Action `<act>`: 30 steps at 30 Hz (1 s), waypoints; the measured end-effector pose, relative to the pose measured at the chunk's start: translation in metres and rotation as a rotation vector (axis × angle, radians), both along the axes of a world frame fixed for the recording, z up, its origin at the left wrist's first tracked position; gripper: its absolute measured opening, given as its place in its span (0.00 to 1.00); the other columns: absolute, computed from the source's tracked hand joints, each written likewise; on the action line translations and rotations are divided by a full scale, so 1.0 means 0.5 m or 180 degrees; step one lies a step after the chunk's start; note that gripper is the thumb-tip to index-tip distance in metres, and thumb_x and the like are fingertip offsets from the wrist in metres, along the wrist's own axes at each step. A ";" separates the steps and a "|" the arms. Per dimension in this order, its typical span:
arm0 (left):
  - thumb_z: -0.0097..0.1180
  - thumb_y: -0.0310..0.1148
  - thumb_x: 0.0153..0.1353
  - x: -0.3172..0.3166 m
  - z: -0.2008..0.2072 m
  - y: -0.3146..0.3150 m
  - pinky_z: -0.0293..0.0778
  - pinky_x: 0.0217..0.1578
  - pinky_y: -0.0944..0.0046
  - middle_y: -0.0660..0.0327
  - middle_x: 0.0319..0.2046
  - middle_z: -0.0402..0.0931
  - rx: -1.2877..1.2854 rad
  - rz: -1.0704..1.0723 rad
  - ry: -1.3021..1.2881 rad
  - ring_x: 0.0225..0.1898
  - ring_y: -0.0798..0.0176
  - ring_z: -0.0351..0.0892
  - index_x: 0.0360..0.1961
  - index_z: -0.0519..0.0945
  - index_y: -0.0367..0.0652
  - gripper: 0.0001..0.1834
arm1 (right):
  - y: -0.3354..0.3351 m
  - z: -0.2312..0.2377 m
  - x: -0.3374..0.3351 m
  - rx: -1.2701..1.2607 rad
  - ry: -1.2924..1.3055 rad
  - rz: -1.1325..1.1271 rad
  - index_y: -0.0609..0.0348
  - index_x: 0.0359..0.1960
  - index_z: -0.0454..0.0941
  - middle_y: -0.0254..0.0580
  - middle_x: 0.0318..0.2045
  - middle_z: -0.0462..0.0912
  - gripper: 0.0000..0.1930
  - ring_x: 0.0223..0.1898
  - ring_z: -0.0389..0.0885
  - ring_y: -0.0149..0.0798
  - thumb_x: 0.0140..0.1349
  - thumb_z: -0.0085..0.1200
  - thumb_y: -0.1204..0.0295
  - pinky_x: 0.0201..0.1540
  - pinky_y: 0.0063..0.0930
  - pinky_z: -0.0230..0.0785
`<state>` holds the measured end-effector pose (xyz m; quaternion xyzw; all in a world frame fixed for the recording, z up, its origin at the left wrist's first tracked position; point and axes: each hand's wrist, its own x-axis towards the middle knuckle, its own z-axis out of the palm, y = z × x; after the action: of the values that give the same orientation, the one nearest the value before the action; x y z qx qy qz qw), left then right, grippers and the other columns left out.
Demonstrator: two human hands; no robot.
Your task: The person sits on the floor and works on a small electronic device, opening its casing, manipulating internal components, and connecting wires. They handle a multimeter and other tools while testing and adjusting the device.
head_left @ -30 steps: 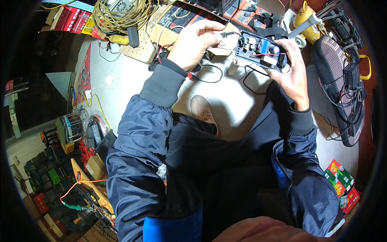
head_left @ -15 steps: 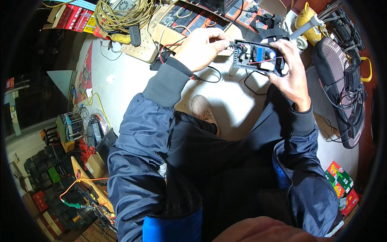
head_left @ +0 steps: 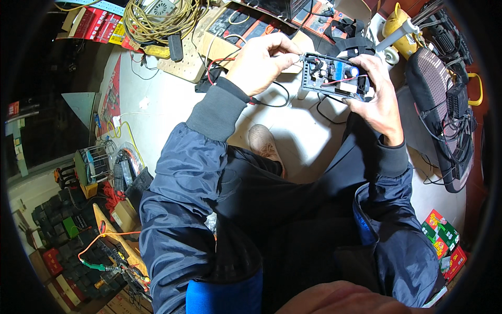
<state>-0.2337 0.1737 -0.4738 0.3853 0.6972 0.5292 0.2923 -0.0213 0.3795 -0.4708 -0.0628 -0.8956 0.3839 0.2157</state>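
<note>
So the right hand (head_left: 381,99) has a proper hold on this dark open case (head_left: 306,77): it's gripping the right end, fingers on the upper edge and thumb along the lower one. The case is held up above the pale floor (head_left: 306,131), out past the person's lap, guts facing the camera. You can make out a blue part (head_left: 338,70) around the middle, a round white-topped part (head_left: 354,71) just right of it, and a thin red wire (head_left: 332,82) running across below them. Left hand (head_left: 263,60) is at the opposite end, thumb and fingertips bunched in a narrow pinch right by the case's upper left corner. Honestly can't tell if it's clamped on anything there, way too small to see. Below the hands there's a loop of black cable (head_left: 287,97) on the floor, plus one light-coloured shoe (head_left: 263,141) poking out near the middle. Up top it's pretty cluttered: a big coil of yellowish cord (head_left: 151,31) on the left, some orange-and-black blocks (head_left: 257,30) past the left hand. Over on the right, near a yellow container (head_left: 396,29), there's a long grey padded piece (head_left: 426,78) with dark wires (head_left: 454,128) bunched against it. Some green and red boxes (head_left: 442,230) sit lower right.
</note>
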 end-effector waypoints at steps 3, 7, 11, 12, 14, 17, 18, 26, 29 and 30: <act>0.62 0.22 0.66 -0.001 0.008 -0.001 0.77 0.44 0.73 0.66 0.36 0.83 -0.0109 -0.0055 0.0025 0.40 0.74 0.81 0.44 0.84 0.37 0.06 | 0.003 0.004 0.001 0.0006 -0.0036 0.0029 0.66 0.55 0.77 0.51 0.53 0.77 0.35 0.59 0.78 0.50 0.38 0.65 0.72 0.67 0.37 0.66; 0.63 0.23 0.66 0.003 0.015 0.001 0.76 0.41 0.73 0.66 0.35 0.83 -0.0077 -0.0144 -0.0022 0.38 0.75 0.80 0.42 0.84 0.38 0.05 | 0.001 0.004 0.002 -0.0019 -0.0089 0.0030 0.66 0.55 0.78 0.51 0.53 0.77 0.35 0.59 0.78 0.51 0.38 0.65 0.72 0.67 0.37 0.65; 0.64 0.24 0.66 0.003 0.019 0.000 0.75 0.38 0.73 0.68 0.33 0.82 -0.0172 -0.0130 0.0105 0.36 0.76 0.79 0.41 0.84 0.39 0.04 | -0.007 0.000 0.002 -0.0129 0.0037 -0.0050 0.66 0.55 0.78 0.51 0.53 0.77 0.34 0.59 0.77 0.50 0.38 0.65 0.73 0.67 0.37 0.65; 0.64 0.24 0.66 0.003 0.019 0.000 0.75 0.38 0.73 0.68 0.33 0.82 -0.0204 -0.0131 0.0163 0.36 0.76 0.79 0.41 0.84 0.39 0.04 | -0.008 0.000 0.003 -0.0098 0.0015 -0.0051 0.65 0.55 0.78 0.51 0.54 0.77 0.34 0.59 0.77 0.50 0.38 0.65 0.74 0.67 0.37 0.65; 0.64 0.25 0.66 0.004 0.019 -0.001 0.75 0.38 0.73 0.68 0.33 0.82 -0.0288 -0.0114 0.0282 0.36 0.76 0.79 0.40 0.83 0.40 0.03 | -0.008 0.002 0.004 -0.0036 -0.0007 -0.0060 0.65 0.55 0.78 0.50 0.54 0.76 0.34 0.60 0.77 0.49 0.39 0.65 0.74 0.68 0.37 0.65; 0.63 0.26 0.66 0.001 0.020 0.000 0.75 0.38 0.74 0.68 0.33 0.82 -0.0134 -0.0182 -0.0119 0.36 0.76 0.78 0.41 0.84 0.40 0.03 | -0.010 0.003 0.006 -0.0044 -0.0055 -0.0061 0.65 0.55 0.78 0.50 0.55 0.76 0.33 0.61 0.76 0.49 0.40 0.65 0.74 0.68 0.37 0.65; 0.64 0.26 0.67 0.000 0.020 0.000 0.75 0.38 0.74 0.67 0.33 0.82 -0.0093 -0.0211 -0.0108 0.36 0.76 0.79 0.41 0.84 0.40 0.04 | -0.010 0.003 0.007 -0.0080 -0.0086 -0.0067 0.64 0.56 0.78 0.50 0.55 0.75 0.34 0.62 0.75 0.49 0.39 0.65 0.74 0.69 0.37 0.63; 0.67 0.32 0.66 -0.010 0.023 -0.003 0.76 0.39 0.73 0.67 0.35 0.84 -0.0085 -0.0318 -0.0117 0.35 0.75 0.80 0.42 0.84 0.41 0.08 | -0.011 -0.001 0.006 -0.0107 -0.0018 -0.0084 0.63 0.57 0.78 0.48 0.57 0.74 0.35 0.63 0.73 0.49 0.38 0.65 0.75 0.69 0.37 0.61; 0.67 0.33 0.66 -0.009 0.020 0.000 0.75 0.40 0.73 0.67 0.36 0.84 -0.0343 -0.0203 -0.0071 0.35 0.75 0.80 0.42 0.85 0.40 0.09 | -0.016 0.000 0.006 0.0199 0.0056 -0.0085 0.63 0.57 0.78 0.50 0.56 0.75 0.34 0.60 0.78 0.48 0.40 0.65 0.76 0.67 0.36 0.67; 0.67 0.34 0.67 -0.008 0.019 0.001 0.75 0.40 0.74 0.67 0.36 0.84 -0.0224 -0.0192 -0.0265 0.35 0.75 0.79 0.44 0.85 0.40 0.10 | -0.018 0.000 0.005 0.0146 0.0048 -0.0072 0.63 0.57 0.78 0.50 0.56 0.75 0.34 0.60 0.78 0.48 0.40 0.65 0.76 0.66 0.36 0.68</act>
<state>-0.2375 0.1740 -0.4642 0.3732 0.6907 0.5108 0.3503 -0.0187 0.3707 -0.4706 -0.0651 -0.9018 0.3613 0.2281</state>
